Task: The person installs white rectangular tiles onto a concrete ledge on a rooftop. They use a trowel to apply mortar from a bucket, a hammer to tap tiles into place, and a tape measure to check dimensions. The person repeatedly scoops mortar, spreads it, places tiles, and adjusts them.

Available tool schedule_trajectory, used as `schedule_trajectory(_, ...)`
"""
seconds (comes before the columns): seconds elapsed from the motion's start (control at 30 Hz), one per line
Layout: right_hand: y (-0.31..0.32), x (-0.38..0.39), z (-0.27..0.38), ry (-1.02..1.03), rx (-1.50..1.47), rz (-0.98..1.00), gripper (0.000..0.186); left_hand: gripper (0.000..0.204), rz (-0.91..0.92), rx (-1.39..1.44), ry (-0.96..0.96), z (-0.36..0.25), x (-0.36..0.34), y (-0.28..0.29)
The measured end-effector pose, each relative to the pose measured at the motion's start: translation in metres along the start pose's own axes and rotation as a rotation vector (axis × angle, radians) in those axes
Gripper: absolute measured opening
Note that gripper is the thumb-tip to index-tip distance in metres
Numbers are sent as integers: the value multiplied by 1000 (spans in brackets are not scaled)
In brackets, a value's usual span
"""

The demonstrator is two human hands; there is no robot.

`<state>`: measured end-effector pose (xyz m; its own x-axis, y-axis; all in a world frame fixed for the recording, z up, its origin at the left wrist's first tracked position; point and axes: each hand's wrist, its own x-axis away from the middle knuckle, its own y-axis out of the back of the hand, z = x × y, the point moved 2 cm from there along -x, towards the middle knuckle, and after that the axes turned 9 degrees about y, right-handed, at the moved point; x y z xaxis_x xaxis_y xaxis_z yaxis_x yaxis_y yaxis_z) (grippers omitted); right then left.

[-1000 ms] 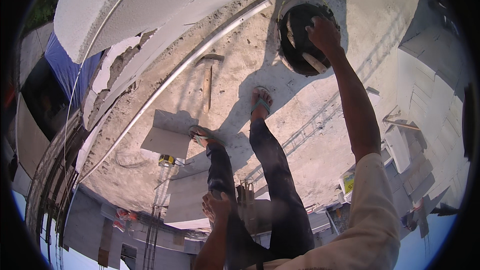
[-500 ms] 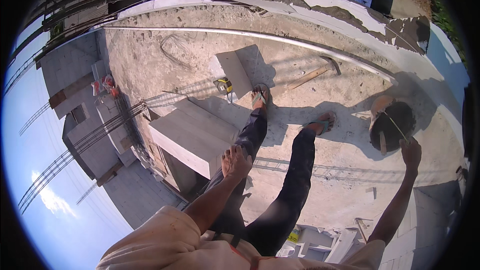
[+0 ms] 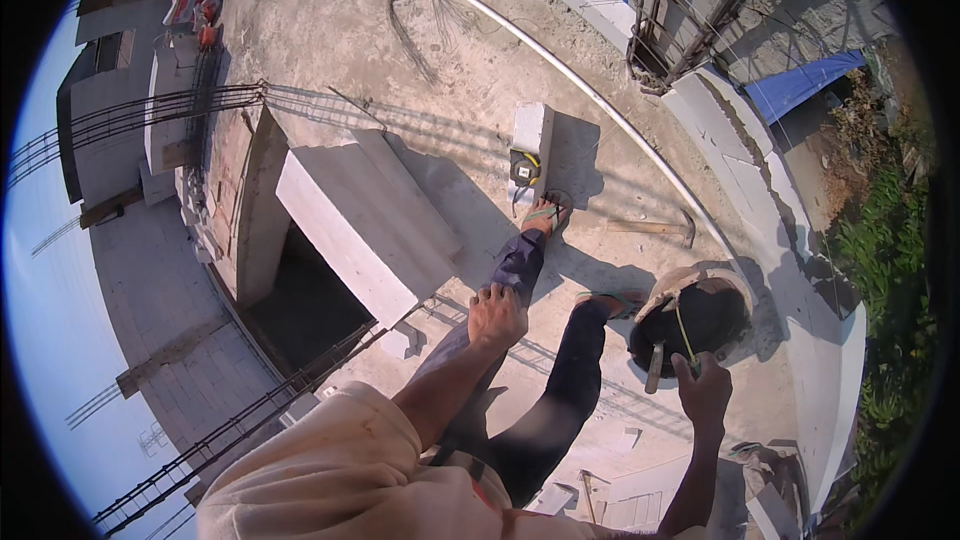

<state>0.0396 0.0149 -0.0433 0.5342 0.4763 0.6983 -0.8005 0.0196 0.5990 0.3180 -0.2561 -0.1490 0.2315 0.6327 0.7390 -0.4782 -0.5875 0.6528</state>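
My right hand (image 3: 702, 378) grips the thin yellowish handle (image 3: 683, 330) of a round, mortar-crusted bucket (image 3: 735, 298) with a dark inside, on the concrete floor by my right foot. A trowel or similar tool (image 3: 656, 365) rests in it, handle outward. My left hand (image 3: 497, 322) has its fingers curled over my left trouser leg at the knee. Ahead of my left foot, a yellow-and-black tape measure (image 3: 526, 166) sits on a small white block (image 3: 533, 125). A wooden-handled hammer (image 3: 650, 227) lies to its right.
A large white block (image 3: 340, 230) stands left beside a dark opening (image 3: 295, 300) with rebar (image 3: 140, 118) along it. A white pipe (image 3: 590, 90) runs along the low block wall (image 3: 745, 165). Wire (image 3: 420, 30) lies ahead; plants (image 3: 865, 270) grow beyond the wall at right.
The view has swung round. My right hand moved from over the bucket's inside onto its handle. My left hand stays on my leg.
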Motion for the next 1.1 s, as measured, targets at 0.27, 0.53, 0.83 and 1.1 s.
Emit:
schedule_trajectory(0.27, 43, -70, 273, 658, -141, -102, 28, 48, 57, 193, 85, 30, -18, 17)
schedule_trajectory(0.53, -55, -261, 453, 927, 10, 45, 48, 53, 85, 313, 257, 56, -21, 17)
schedule_trajectory(0.83, -152, -465, 520, 747, 325, 115, 56, 52, 103, 361, 330, 47, -29, 16)
schedule_trajectory(1.1, -192, -329, 387, 834, 3, 48, 23, 54, 83, 334, 322, 54, -33, 23)
